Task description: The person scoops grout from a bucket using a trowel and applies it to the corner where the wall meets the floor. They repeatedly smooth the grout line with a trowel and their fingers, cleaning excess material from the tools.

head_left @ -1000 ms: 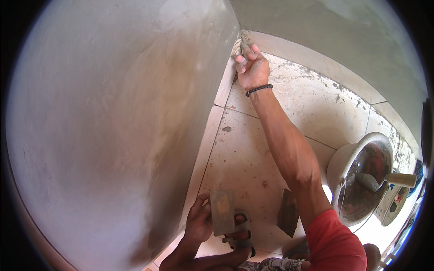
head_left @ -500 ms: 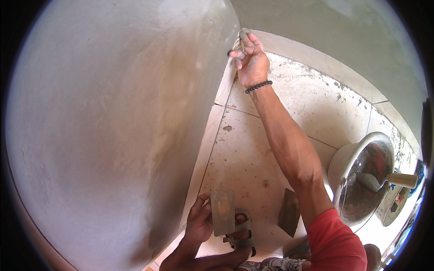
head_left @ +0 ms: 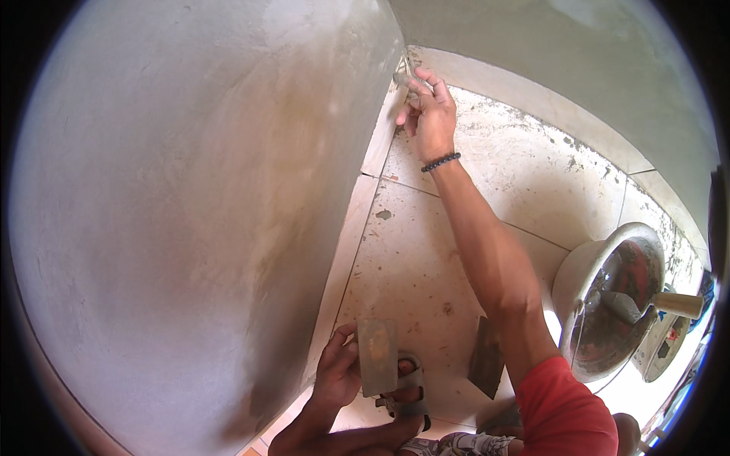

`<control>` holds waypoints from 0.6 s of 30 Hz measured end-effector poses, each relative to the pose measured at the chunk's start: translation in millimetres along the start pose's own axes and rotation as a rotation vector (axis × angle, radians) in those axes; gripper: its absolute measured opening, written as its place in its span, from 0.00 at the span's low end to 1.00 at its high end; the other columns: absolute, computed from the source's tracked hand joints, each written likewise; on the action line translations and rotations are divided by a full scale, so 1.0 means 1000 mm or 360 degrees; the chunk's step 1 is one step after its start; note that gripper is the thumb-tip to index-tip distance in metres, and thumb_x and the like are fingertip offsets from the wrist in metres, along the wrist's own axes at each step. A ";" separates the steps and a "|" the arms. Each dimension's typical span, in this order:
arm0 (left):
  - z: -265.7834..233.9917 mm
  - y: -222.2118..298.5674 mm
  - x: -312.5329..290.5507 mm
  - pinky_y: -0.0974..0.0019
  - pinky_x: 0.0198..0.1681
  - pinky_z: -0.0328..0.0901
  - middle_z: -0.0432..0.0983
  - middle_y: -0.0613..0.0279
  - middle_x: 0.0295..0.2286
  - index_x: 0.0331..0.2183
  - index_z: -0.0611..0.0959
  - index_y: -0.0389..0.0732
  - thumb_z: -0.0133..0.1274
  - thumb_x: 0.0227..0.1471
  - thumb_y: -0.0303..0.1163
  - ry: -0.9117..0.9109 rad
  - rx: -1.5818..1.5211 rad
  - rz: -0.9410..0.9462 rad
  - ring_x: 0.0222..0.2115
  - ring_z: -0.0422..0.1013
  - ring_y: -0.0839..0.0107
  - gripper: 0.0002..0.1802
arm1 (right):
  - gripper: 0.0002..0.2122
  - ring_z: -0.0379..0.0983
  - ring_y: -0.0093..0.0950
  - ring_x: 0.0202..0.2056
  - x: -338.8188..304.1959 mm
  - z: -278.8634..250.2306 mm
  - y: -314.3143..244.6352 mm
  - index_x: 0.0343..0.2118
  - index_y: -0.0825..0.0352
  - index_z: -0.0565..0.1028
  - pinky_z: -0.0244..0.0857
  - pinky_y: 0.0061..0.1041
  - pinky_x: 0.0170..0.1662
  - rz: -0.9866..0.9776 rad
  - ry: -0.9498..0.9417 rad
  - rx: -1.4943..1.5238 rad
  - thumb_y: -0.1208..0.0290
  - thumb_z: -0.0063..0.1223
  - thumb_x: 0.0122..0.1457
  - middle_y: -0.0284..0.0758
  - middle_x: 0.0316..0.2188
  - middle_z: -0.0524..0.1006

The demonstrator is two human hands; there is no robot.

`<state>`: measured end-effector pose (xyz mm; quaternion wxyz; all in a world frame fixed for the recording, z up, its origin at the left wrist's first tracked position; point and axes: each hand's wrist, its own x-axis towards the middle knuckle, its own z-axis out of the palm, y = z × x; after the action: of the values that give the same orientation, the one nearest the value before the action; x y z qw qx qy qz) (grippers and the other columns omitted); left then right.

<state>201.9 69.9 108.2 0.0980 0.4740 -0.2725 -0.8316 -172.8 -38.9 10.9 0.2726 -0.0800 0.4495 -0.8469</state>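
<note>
Right hand grip pinches something small, hard to make out, in the wall corner; left hand clamps one float; one bucket.

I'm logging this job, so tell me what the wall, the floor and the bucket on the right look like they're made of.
The wall looks like fresh cement render: matt grey, smooth, with darker damp-looking patches. The floor seems to be pale glazed tile, shown by straight grout lines under grey splatter. The bucket looks like plastic, whitish outside and mortar-smeared inside, though the coating leaves that uncertain.
</note>
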 end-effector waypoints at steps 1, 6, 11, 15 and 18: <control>0.001 0.000 0.000 0.49 0.49 0.70 0.68 0.44 0.48 0.53 0.60 0.35 0.38 0.60 0.28 -0.0001 0.0009 -0.0006 0.47 0.71 0.52 0.19 | 0.19 0.69 0.23 0.16 -0.004 -0.001 -0.001 0.52 0.71 0.64 0.54 0.17 0.12 0.0044 0.0067 0.0036 0.81 0.33 0.56 0.45 0.45 0.75; 0.026 0.009 -0.002 0.56 0.49 0.69 0.68 0.48 0.49 0.54 0.62 0.36 0.39 0.61 0.30 -0.0077 -0.0040 -0.0041 0.47 0.70 0.60 0.20 | 0.23 0.71 0.25 0.21 -0.041 -0.013 -0.018 0.56 0.69 0.60 0.56 0.17 0.15 0.0270 0.0125 0.0472 0.81 0.32 0.55 0.41 0.39 0.75; 0.034 0.015 0.004 0.58 0.48 0.69 0.69 0.50 0.48 0.54 0.64 0.36 0.42 0.62 0.33 -0.0135 -0.0162 -0.0116 0.46 0.71 0.63 0.21 | 0.28 0.76 0.32 0.33 -0.102 -0.014 -0.042 0.62 0.70 0.51 0.65 0.21 0.22 0.0525 0.0047 0.0784 0.76 0.36 0.55 0.46 0.44 0.75; 0.038 0.016 0.002 0.61 0.47 0.68 0.70 0.53 0.47 0.54 0.66 0.37 0.45 0.61 0.35 -0.0191 -0.0310 -0.0059 0.45 0.71 0.66 0.22 | 0.32 0.73 0.38 0.45 -0.160 -0.009 -0.063 0.64 0.68 0.48 0.70 0.30 0.39 0.0499 -0.0148 0.0696 0.69 0.40 0.56 0.46 0.46 0.74; 0.035 0.014 0.007 0.64 0.48 0.66 0.71 0.56 0.46 0.54 0.66 0.37 0.46 0.60 0.36 -0.0406 -0.0498 -0.0010 0.45 0.70 0.68 0.23 | 0.38 0.66 0.44 0.54 -0.203 -0.015 -0.078 0.66 0.67 0.44 0.59 0.38 0.55 0.0371 -0.0318 0.0365 0.57 0.46 0.56 0.42 0.46 0.76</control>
<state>167.9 67.6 125.1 0.1327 0.3446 -0.1487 -0.9173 -39.0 114.9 86.5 0.4195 -0.0796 0.3269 -0.8431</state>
